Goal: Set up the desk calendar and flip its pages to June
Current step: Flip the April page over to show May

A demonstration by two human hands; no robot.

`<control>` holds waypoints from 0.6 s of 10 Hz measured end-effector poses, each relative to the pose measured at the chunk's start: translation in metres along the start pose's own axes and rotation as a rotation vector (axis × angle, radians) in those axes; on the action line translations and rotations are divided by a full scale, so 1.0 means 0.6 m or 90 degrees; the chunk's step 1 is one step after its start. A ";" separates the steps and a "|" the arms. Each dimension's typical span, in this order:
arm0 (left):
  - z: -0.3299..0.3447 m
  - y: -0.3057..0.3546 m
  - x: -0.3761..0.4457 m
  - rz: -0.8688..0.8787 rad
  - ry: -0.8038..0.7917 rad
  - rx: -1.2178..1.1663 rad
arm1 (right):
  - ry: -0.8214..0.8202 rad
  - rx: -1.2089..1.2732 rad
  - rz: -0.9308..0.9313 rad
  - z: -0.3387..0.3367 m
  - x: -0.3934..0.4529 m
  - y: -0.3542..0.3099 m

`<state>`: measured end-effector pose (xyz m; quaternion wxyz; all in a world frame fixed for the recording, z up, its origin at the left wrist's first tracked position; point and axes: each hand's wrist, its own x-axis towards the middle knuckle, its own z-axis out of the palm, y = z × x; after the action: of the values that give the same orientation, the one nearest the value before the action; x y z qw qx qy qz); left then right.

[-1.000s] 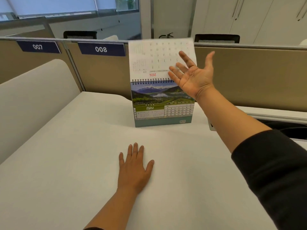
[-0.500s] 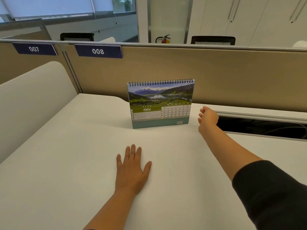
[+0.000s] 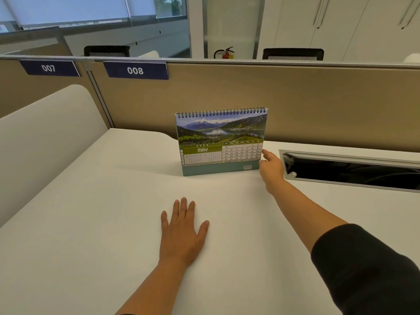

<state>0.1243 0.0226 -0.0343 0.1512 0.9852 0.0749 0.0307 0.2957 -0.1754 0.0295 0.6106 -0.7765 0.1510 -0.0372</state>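
The spiral-bound desk calendar [image 3: 221, 142] stands upright on the white desk [image 3: 91, 212], near the partition. Its front page shows a mountain lake photo above a green MAY 2026 grid. My right hand [image 3: 271, 169] reaches to the calendar's lower right edge, with a fingertip touching the page's right side; it holds nothing. My left hand [image 3: 181, 233] lies flat, palm down, on the desk in front of the calendar, fingers spread.
A tan partition [image 3: 295, 98] with plates 007 and 008 runs behind the desk. An open cable slot [image 3: 350, 171] is cut into the desk right of the calendar. A cream divider [image 3: 45, 137] borders the left side.
The page that my right hand had lifted has gone over the top, leaving MAY in front. My right hand dropped to the desk, then moved up to the calendar's right edge. The left hand stayed.
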 end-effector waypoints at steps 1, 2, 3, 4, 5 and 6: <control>0.000 0.000 0.000 0.000 0.002 -0.002 | 0.014 -0.008 -0.005 0.000 0.002 0.002; 0.000 0.000 0.000 0.000 0.000 -0.003 | 0.028 -0.017 -0.014 -0.001 0.002 0.003; 0.000 0.000 0.000 0.000 -0.003 -0.001 | 0.038 -0.028 -0.022 -0.003 0.002 0.006; -0.001 0.001 -0.001 -0.001 -0.002 -0.005 | 0.060 -0.027 -0.025 -0.004 0.003 0.008; -0.002 0.001 -0.001 -0.001 0.001 -0.005 | 0.096 -0.015 -0.024 -0.007 0.004 0.010; -0.003 0.002 0.000 -0.001 0.000 -0.007 | 0.101 0.002 -0.042 -0.010 0.002 0.012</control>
<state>0.1243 0.0221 -0.0322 0.1567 0.9842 0.0758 0.0313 0.2940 -0.1830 0.0239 0.5964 -0.7747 0.1728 -0.1190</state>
